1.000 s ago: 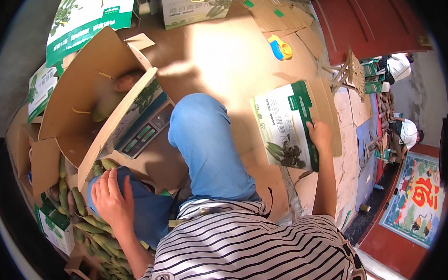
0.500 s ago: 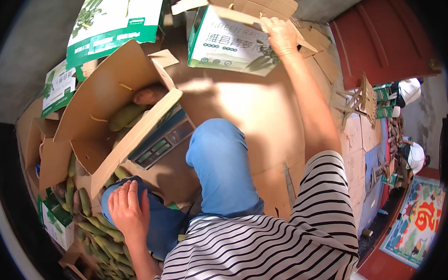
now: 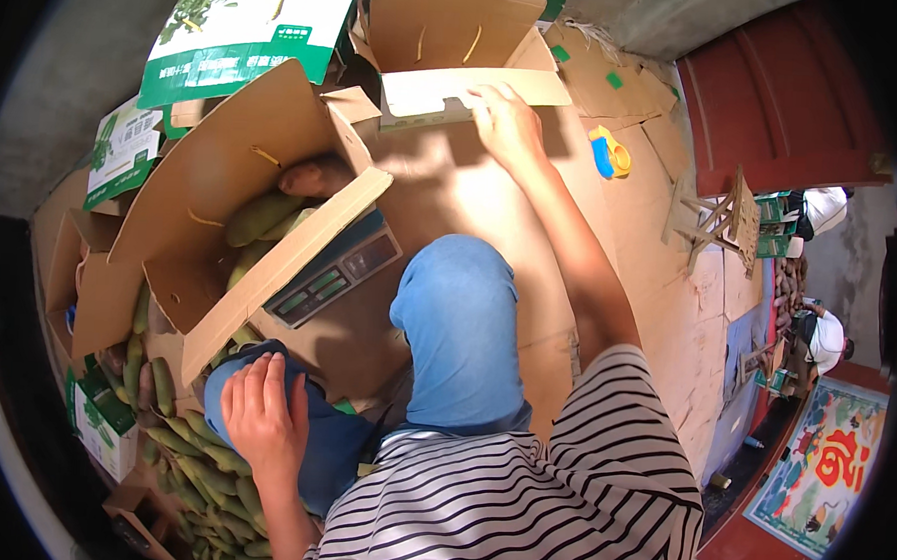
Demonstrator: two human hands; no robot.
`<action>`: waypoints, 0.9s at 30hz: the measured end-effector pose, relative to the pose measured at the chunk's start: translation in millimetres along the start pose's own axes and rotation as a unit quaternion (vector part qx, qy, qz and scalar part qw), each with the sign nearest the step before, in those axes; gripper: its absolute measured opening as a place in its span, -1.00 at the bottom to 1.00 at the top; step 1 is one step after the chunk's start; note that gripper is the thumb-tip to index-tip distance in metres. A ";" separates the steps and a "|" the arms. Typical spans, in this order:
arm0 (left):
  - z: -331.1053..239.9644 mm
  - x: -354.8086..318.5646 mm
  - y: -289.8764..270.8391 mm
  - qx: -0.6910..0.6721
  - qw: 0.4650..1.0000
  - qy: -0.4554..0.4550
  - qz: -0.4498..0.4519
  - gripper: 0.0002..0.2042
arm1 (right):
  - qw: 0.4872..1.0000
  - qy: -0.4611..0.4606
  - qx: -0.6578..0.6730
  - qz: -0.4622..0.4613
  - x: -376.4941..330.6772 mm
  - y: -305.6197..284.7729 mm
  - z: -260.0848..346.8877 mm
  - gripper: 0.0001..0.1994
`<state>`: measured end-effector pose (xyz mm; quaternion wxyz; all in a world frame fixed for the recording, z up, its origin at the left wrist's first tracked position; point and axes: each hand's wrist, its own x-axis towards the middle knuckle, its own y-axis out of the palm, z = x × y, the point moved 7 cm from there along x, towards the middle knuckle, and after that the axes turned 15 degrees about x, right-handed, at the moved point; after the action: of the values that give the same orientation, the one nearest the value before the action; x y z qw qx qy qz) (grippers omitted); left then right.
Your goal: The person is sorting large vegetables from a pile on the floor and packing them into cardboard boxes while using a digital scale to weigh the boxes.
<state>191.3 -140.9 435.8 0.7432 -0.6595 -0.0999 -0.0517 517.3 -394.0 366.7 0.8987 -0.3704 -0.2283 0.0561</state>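
Fingers [image 3: 488, 100] of my right hand [image 3: 507, 127] curl over the near flap of the open cardboard box [image 3: 459, 40], gripping its edge. My left hand [image 3: 259, 417] lies flat on my left knee [image 3: 311, 444], fingers spread and holding nothing, just beside the green mangoes [image 3: 196, 449].

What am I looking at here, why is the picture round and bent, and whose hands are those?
This is one view from a small wide-angle camera worn on a person's head, looking down at their own body. That lens bends straight edges and darkens the corners. The striped shirt and blue jeans belong to the wearer, who sits on flattened cardboard.

The right hand reaches forward and grips the flap of an open cardboard box. The left hand rests flat on the left knee and holds nothing.

At the left, another open box with green mangoes in it sits on a weighing scale. More mangoes lie piled by the left hand. A blue and yellow tape dispenser lies on the cardboard, and another person is at the right edge.
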 end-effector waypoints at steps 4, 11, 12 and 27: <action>-2.8 0.9 -2.3 0.000 1.000 0.003 -0.003 -0.69 | 0.970 -0.170 0.129 0.118 -27.1 -6.1 161.9 -0.83; -4.4 -5.7 -3.3 -0.034 0.999 0.019 -0.024 -0.71 | 0.892 -0.295 0.109 0.326 -85.4 99.2 272.0 -0.75; 1.0 -10.7 -10.6 -0.099 0.992 0.023 -0.080 -0.71 | 0.896 -0.300 0.097 0.312 -86.8 113.7 273.4 -0.72; 223.1 -355.2 346.2 -0.125 0.864 -0.465 0.147 -0.53 | 0.837 -0.219 0.082 0.496 -110.0 160.2 248.4 -0.22</action>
<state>-100.5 103.9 47.5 0.5206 -0.7015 -0.3289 0.3588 318.2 -149.5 369.7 0.7043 -0.3369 -0.1996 0.5921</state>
